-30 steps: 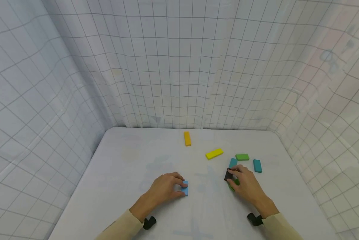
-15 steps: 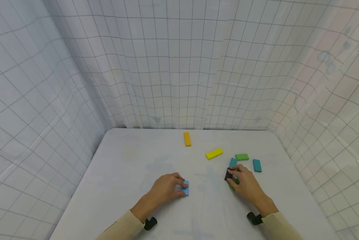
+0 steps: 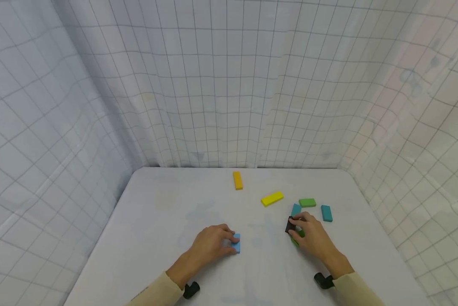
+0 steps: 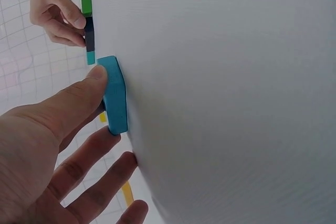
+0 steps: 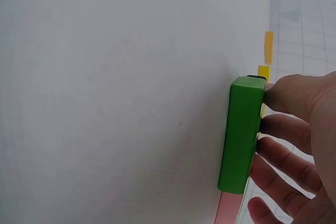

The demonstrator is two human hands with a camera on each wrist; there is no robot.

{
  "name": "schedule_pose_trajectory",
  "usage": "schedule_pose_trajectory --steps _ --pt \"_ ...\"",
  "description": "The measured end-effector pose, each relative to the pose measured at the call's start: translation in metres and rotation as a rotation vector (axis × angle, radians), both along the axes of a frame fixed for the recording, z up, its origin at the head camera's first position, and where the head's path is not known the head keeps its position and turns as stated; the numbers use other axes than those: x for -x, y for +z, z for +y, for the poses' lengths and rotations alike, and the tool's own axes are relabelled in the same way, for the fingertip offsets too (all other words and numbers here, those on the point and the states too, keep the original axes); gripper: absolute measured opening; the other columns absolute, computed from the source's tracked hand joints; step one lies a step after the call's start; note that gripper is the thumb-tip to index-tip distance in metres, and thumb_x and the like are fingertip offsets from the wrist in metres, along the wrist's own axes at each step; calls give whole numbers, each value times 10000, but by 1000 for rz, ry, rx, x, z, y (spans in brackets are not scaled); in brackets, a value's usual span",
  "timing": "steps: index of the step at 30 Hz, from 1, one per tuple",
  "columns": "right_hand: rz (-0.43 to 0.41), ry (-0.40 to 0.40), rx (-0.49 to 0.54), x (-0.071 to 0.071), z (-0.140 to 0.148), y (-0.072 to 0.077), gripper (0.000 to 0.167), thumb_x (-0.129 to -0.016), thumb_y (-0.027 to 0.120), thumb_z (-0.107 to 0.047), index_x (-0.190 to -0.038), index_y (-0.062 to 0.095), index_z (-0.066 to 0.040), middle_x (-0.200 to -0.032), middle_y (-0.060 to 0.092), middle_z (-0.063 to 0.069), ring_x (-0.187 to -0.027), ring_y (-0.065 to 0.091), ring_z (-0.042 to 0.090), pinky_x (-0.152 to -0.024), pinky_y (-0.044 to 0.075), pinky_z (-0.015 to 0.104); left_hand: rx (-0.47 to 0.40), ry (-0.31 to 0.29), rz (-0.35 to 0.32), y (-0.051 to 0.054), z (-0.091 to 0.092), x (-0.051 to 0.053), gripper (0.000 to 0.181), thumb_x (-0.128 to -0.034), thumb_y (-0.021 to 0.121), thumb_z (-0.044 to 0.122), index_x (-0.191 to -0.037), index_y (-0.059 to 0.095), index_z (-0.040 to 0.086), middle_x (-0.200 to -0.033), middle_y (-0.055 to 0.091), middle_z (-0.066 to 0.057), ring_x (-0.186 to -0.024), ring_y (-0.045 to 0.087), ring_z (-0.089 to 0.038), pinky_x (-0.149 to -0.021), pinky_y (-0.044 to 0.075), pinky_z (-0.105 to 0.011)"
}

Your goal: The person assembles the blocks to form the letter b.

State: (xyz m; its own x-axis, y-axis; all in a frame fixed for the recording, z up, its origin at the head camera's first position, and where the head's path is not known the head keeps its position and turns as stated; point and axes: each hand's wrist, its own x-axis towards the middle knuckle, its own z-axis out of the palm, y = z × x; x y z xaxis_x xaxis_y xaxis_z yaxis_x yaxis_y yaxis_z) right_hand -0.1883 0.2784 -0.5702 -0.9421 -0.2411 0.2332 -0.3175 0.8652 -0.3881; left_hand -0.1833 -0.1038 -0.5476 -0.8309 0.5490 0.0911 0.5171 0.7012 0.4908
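The left hand (image 3: 210, 244) pinches a light blue block (image 3: 237, 246) on the white table, thumb on its near end in the head view. In the left wrist view the thumb and fingers lie against that blue block (image 4: 115, 95). Further right, the right hand (image 3: 315, 239) pinches a black block (image 3: 290, 225), which lies between a teal block (image 3: 296, 209) and a dark green block (image 3: 294, 241) partly under the fingers. Seen from the right wrist, the green block (image 5: 242, 135) stands in front of the black one, with a pink block (image 5: 229, 208) beyond its lower end.
An orange block (image 3: 238, 180) lies near the table's back edge, with a yellow block (image 3: 272, 199) nearer. A light green block (image 3: 307, 202) and another teal block (image 3: 326, 213) are at the right. White gridded curtains (image 3: 221, 85) surround the table (image 3: 167, 204).
The head view has tilted slightly, so everything sits a little lower in it. Both hands keep their holds, and no block has visibly moved on the table.
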Motion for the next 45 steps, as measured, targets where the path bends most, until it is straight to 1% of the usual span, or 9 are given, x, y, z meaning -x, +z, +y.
schedule_pose_trajectory --steps 6,15,21,24,28,30,37,39,45 --pt "4 7 13 0 -1 2 398 -981 946 -103 -1349 846 13 -1350 750 132 -1169 765 271 -985 691 496 -11 20 -9 -1 1 -3 354 -919 1011 301 -1241 923 183 -1327 869 -25 -1188 841 -280 -1047 691 -512" --pt "-10 19 34 1 -1 0 408 -995 930 -87 -1369 826 39 -1367 739 152 -1168 780 271 -986 696 476 -22 16 -11 0 1 -4 334 -927 1006 276 -1234 925 172 -1324 874 -45 -1220 832 -262 -1061 684 -502" --pt "-29 25 34 1 -2 -1 403 -999 928 -93 -1372 830 25 -1370 736 148 -1177 775 274 -996 694 477 -28 22 -42 0 0 -4 339 -936 1000 277 -1248 921 173 -1339 870 -57 -1221 828 -278 -1064 680 -515" --pt "-25 39 34 0 -5 -1 403 -993 934 -99 -1365 836 19 -1365 740 146 -1179 776 279 -992 694 482 -30 20 -53 -1 0 -4 339 -940 997 278 -1254 919 176 -1346 868 -57 -1216 827 -279 -1057 682 -515" --pt "6 50 26 0 -8 0 415 -987 944 -113 -1366 835 16 -1370 750 156 -1207 777 307 -1008 686 507 -30 16 -44 -1 -1 -4 332 -949 990 276 -1257 918 175 -1353 864 -57 -1226 827 -275 -1061 685 -508" --pt "8 50 23 0 -10 0 422 -989 944 -117 -1374 831 15 -1379 751 167 -1222 776 318 -1018 684 512 -28 16 -44 0 -1 -4 334 -950 989 276 -1259 917 174 -1358 862 -61 -1229 826 -277 -1059 686 -507" --pt "-30 58 27 -2 -17 3 403 -1014 919 -112 -1387 827 10 -1413 738 180 -1271 772 337 -1048 682 512 -33 13 -41 0 -2 -6 348 -948 991 268 -1270 913 161 -1363 864 -75 -1223 828 -295 -1048 687 -515" --pt "-24 69 31 -3 -20 4 400 -1013 918 -106 -1384 827 14 -1412 740 185 -1273 772 346 -1052 682 517 -35 16 -40 0 -2 -7 343 -953 987 262 -1272 912 159 -1361 863 -78 -1230 829 -295 -1054 687 -515" --pt "7 82 31 -5 -26 8 400 -996 934 -101 -1368 837 9 -1388 755 157 -1236 772 310 -1022 689 499 -36 27 -26 -1 0 -8 326 -960 981 247 -1266 914 159 -1364 862 -76 -1249 829 -293 -1062 687 -505"
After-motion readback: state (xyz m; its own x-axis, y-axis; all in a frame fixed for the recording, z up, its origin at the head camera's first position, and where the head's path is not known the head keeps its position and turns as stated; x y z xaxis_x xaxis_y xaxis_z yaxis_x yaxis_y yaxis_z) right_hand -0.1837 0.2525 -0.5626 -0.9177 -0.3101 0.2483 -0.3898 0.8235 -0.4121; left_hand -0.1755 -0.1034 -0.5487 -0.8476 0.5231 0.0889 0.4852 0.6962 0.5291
